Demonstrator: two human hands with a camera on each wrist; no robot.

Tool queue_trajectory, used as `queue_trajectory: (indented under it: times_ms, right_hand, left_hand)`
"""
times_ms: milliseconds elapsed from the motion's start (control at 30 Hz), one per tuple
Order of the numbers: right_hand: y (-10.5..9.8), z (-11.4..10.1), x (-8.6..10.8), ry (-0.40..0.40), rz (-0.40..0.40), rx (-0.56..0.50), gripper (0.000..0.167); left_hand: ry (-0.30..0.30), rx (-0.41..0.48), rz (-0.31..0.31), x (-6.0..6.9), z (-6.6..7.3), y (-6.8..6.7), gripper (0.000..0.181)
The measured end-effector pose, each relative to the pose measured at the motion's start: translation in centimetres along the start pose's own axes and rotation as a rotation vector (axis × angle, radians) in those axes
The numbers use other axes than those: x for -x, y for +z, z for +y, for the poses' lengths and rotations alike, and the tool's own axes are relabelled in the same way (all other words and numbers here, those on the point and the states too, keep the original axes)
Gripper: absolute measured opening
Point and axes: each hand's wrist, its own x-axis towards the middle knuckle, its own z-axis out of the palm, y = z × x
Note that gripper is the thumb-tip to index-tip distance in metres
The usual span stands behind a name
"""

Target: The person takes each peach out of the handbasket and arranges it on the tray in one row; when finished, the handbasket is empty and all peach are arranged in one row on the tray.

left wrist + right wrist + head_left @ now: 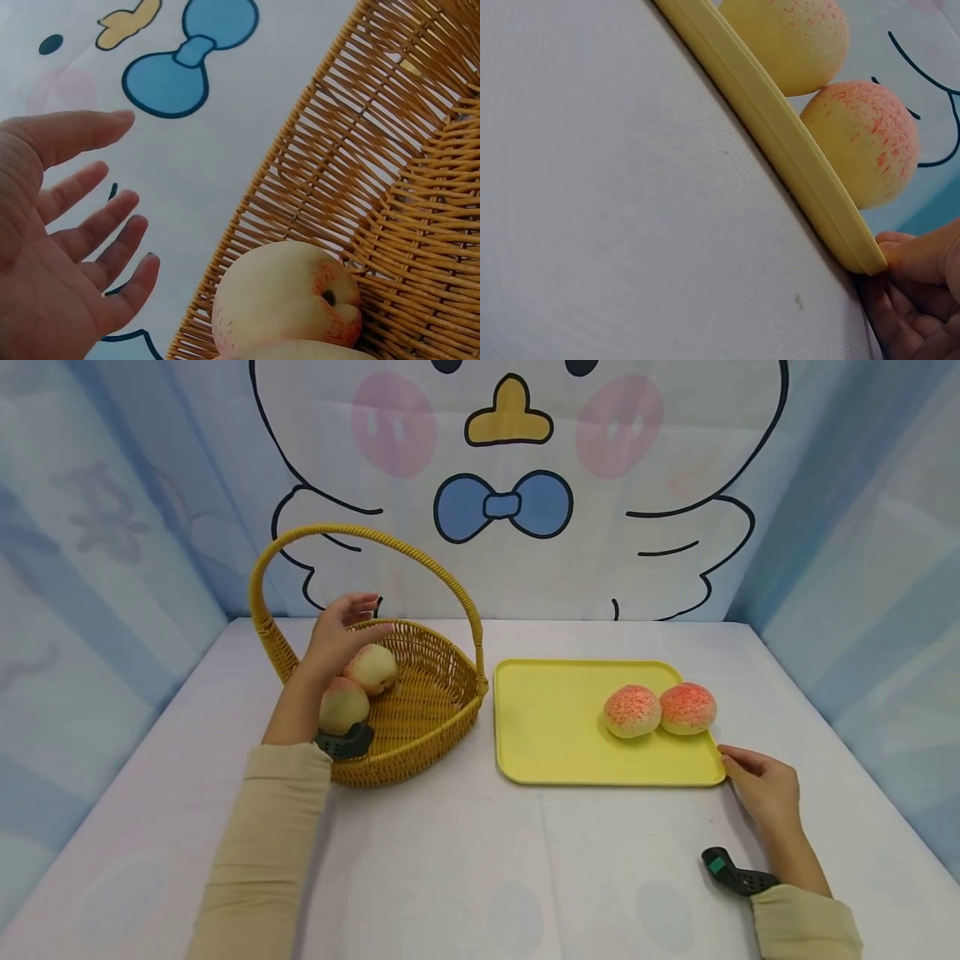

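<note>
My left hand (pixel 337 643) is raised over the left side of a woven basket (pixel 423 714), its fingers loosely spread with nothing in them. Just under it two pale peaches (pixel 372 669) lie against each other inside the basket. The left wrist view shows one peach (pixel 281 296) by the wicker wall, apart from the fingers. At the near right corner of a yellow tray (pixel 547 722), my right hand (pixel 768 789) pinches the rim between thumb and fingers. Two red-speckled peaches (pixel 632 712) sit side by side at the tray's right end.
The basket's tall arched handle (pixel 367 532) rises over the left forearm. Behind the white-covered table (pixel 450 868) hangs a cloth backdrop (pixel 502 577) with a cartoon figure. Blue patterned curtains (pixel 862 568) close off the sides.
</note>
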Motion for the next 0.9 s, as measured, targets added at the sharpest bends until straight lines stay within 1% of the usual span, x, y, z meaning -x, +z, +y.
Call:
queue_trajectory:
  times_ms: [100, 333, 500, 600, 733, 800, 833, 900]
  right_hand:
    - [-0.1, -0.1, 0.0, 0.006, 0.000, -0.008, 0.043]
    - [-0.3, -0.3, 0.3, 0.005, -0.006, -0.007, 0.044]
    - [-0.3, -0.5, 0.4, 0.009, -0.007, -0.019, 0.043]
    - [-0.3, -0.5, 0.4, 0.011, -0.003, -0.020, 0.042]
    - [-0.3, -0.5, 0.4, 0.014, 0.000, -0.019, 0.042]
    - [-0.3, -0.4, 0.3, 0.016, -0.001, -0.016, 0.042]
    - [-0.2, -0.4, 0.3, 0.017, -0.001, -0.015, 0.042]
    - [-0.2, -0.3, 0.3, 0.018, -0.001, -0.016, 0.042]
  left_hand:
    - [-0.012, -0.018, -0.001, 0.0, -0.3, -0.1, 0.059]
    - [-0.082, -0.041, -0.043, 0.2, -1.1, -0.4, 0.063]
    - [-0.114, -0.042, -0.039, 0.2, -1.5, -0.5, 0.063]
    - [-0.169, -0.052, -0.035, 0.2, -1.5, -0.6, 0.064]
    - [-0.292, -0.061, -0.029, 0.2, -1.5, -0.7, 0.064]
    - [-0.335, -0.057, -0.024, 0.3, -1.4, -0.7, 0.064]
    - [-0.349, -0.053, -0.022, 0.3, -1.4, -0.7, 0.064]
    - [-0.357, -0.045, -0.022, 0.3, -1.5, -0.7, 0.065]
